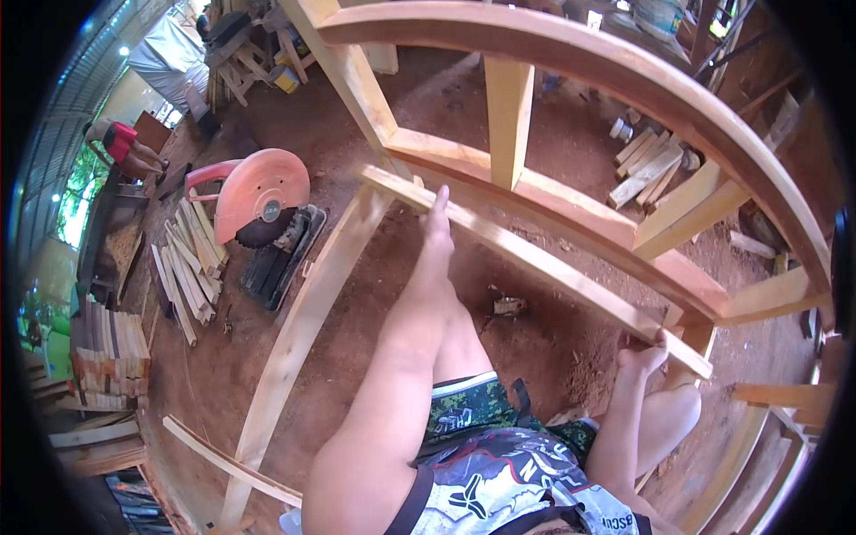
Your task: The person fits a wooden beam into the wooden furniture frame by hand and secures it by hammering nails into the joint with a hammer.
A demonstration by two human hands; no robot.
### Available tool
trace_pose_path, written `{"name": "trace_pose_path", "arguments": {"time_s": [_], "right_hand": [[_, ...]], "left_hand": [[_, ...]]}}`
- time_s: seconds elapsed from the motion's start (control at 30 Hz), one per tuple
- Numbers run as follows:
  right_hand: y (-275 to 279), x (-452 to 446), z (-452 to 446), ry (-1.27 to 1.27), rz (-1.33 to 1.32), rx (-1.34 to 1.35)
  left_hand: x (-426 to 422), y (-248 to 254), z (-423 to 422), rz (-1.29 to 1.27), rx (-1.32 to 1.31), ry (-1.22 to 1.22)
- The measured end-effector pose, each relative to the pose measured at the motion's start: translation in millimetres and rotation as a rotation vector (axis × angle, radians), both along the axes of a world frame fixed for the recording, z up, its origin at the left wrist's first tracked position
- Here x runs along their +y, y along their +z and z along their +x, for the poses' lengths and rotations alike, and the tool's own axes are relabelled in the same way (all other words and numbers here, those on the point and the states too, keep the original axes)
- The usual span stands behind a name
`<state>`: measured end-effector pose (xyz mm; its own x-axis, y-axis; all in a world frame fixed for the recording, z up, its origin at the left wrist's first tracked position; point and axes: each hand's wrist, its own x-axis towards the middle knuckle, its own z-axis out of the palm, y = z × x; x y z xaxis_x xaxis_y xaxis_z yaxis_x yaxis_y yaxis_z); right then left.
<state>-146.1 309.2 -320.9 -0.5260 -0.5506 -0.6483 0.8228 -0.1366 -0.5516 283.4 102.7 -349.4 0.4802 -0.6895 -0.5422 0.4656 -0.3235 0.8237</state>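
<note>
Wooden frame [575,205] filled the front, orange chop saw [263,196] sat left of it, slat [553,270] ran along its near side, right hand [644,357] fingers curled round slat, left hand [437,223] against slat, finger state unclear.

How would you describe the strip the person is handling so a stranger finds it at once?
Start at the big curved wooden frame, upper right. Just below its lower rail runs a straight, pale strip, sloping down rightward. Unlike neighbouring wood, it has the left hand and right hand on it.
</note>
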Motion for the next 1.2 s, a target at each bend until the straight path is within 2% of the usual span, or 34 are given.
{"name": "trace_pose_path", "arguments": {"time_s": [0.07,0.13,0.27,0.33,0.4,0.47,0.63,0.83,0.9,1.03,1.13,1.2], "right_hand": [[2,-3,-12,-0.107,0.036,0.022],[-4,-3,-20,-0.088,-0.028,0.064],[-12,-16,-23,-0.268,0.083,0.131],[-11,-21,-21,-0.431,0.081,0.275],[-32,-21,-33,-0.424,0.07,0.325],[-44,-30,-38,-0.415,0.088,0.29],[-41,-49,-24,-0.369,0.004,0.322],[-53,-64,-33,-0.306,-0.114,0.373],[-45,-67,-26,-0.338,-0.029,0.332],[-55,-67,-30,-0.337,-0.017,0.318],[-62,-66,-28,-0.295,-0.095,0.41],[-60,-70,-24,-0.277,-0.092,0.34]], "left_hand": [[-4,6,3,-0.073,-0.008,-0.152],[0,16,-13,-0.008,-0.054,-0.144],[7,9,-34,0.124,-0.122,-0.25],[9,0,-46,0.103,-0.109,-0.25],[-1,0,-50,0.24,-0.081,-0.388],[-11,-6,-50,0.223,-0.069,-0.431],[-15,-44,-46,0.214,-0.033,-0.323],[-26,-28,-49,0.187,-0.076,-0.364],[-26,-34,-52,0.069,-0.057,-0.318],[-31,-42,-53,0.126,-0.097,-0.27],[-36,-54,-46,0.119,-0.15,-0.254],[-30,-35,-47,0.116,-0.018,-0.292]]}}
